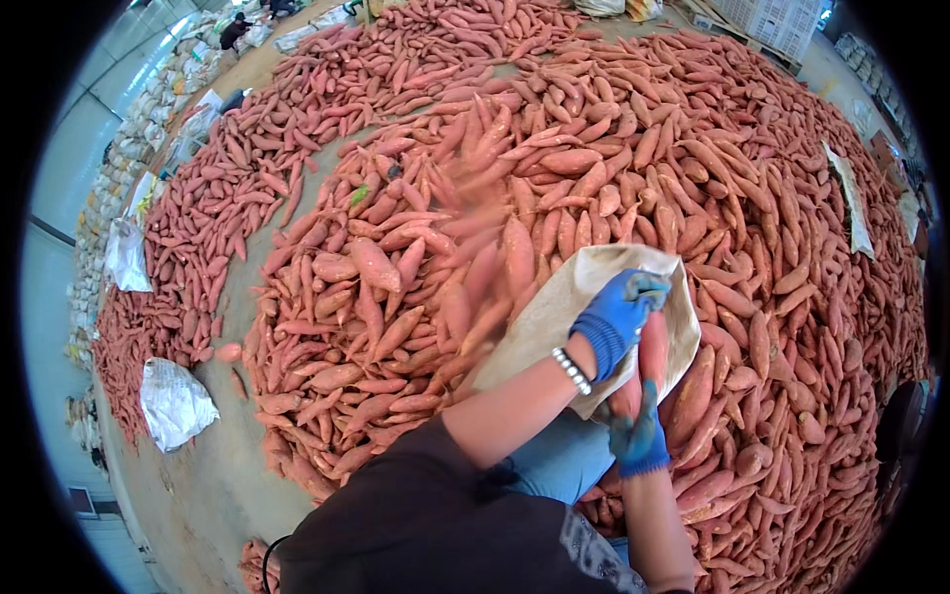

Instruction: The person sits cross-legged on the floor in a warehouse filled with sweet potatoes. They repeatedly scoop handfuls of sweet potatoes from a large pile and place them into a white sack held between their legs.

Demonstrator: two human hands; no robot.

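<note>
My left hand point(622, 304), in a blue knitted glove with a grey-green coating, is closed around the upper end of a reddish sweet potato point(653, 347). Below it, my right hand point(637, 438), gloved the same way, grips a second sweet potato point(627, 395). Its fingers also reach the lower end of the first one. Under and around both hands lies an off-white woven sack point(545, 327), partly across my knee. The glove and sweet potatoes hide part of its opening. A beaded bracelet point(571, 371) circles my left wrist.
Piled sweet potatoes point(401, 327) surround me. A strip of concrete floor point(252, 297) separates them from another heap point(215, 171) at left. White sacks point(177, 405) lie along that heap. Stacked white crates point(775, 26) stand at the far right. Another person point(234, 31) is at the upper left.
</note>
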